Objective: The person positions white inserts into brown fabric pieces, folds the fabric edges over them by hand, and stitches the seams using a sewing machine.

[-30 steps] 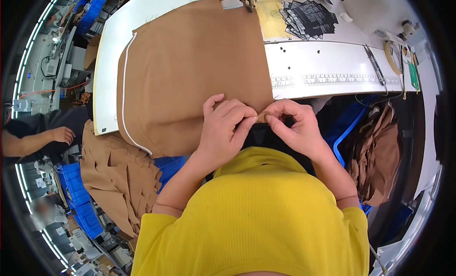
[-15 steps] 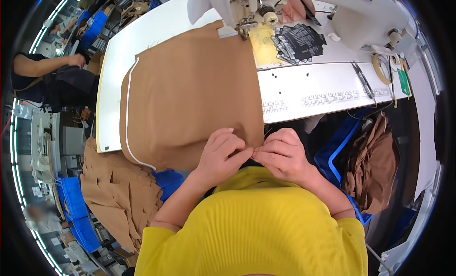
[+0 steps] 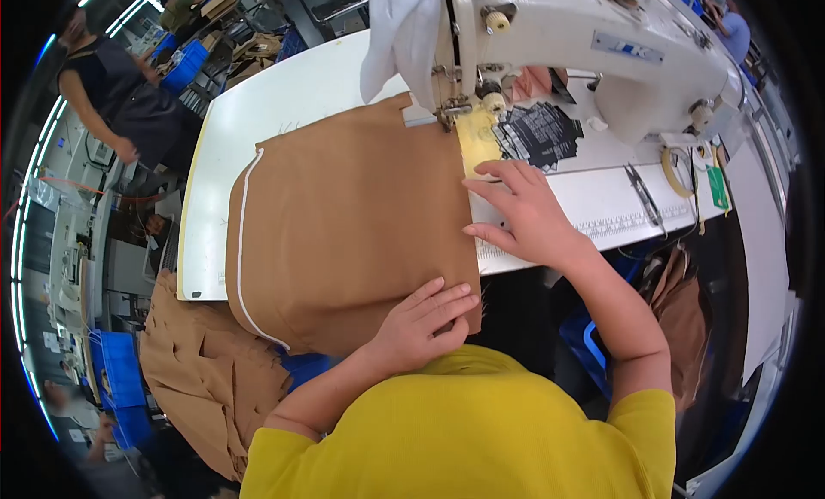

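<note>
A brown cloth panel (image 3: 352,233) lies spread on a white table (image 3: 322,74), its far right corner beside the needle area of a white sewing machine (image 3: 567,39). A narrow white strip (image 3: 241,233) follows the panel's left side and curves along the near left corner. The near part of the panel reaches past the near edge of the table, toward the person's yellow shirt (image 3: 464,430).

The hands are apart. The left hand (image 3: 425,320) rests palm down on the near right part of the panel, fingers extended and pointing to the right. The right hand (image 3: 531,211) is farther away, over the table at the panel's right edge; its thumb and fingers are spread, with the tips pointing left toward the cloth. Whether those tips press on the edge cannot be told.

To the right of the panel, black labels (image 3: 541,136) form a loose, overlapping pile beneath the machine arm. Nearer and farther right are a slim dark tool (image 3: 643,196), a ruler scale (image 3: 606,230) along the table's near side, and a roll of tape (image 3: 675,173) with a green item (image 3: 718,187) just beside it. A pale grey cloth (image 3: 400,35) hangs at the machine's left end.

Below the table level, a heap of brown pieces (image 3: 202,370) lies at the near left, and further brown cloth (image 3: 679,323) lies at the right, next to a blue bin (image 3: 593,344). At the far left stands a co-worker (image 3: 120,95) in dark clothing, well apart from the panel.
</note>
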A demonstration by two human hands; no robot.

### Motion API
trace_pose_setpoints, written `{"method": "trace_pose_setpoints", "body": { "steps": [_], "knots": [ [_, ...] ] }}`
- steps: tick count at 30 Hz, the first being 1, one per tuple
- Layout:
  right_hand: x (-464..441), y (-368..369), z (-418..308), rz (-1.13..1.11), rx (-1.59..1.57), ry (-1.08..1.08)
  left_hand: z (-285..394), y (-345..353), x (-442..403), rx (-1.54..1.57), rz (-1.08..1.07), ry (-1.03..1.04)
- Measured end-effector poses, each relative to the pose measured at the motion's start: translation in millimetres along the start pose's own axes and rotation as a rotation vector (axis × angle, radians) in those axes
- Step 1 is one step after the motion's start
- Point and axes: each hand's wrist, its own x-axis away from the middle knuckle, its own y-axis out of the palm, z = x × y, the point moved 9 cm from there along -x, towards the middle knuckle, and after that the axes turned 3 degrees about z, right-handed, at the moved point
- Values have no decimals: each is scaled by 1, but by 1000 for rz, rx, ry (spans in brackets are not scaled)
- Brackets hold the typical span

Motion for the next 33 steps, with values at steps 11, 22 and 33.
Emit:
{"method": "trace_pose_setpoints", "body": {
  "steps": [11,22,33],
  "knots": [
    [-22,23,17,-189,117,-83,-4,1,-3,14,71,38],
    [-30,32,38,-206,191,-60,-31,3,-26,81,-98,-36],
    [-36,39,47,-257,190,3,-65,20,-39,168,-248,-155]
  ]
}}
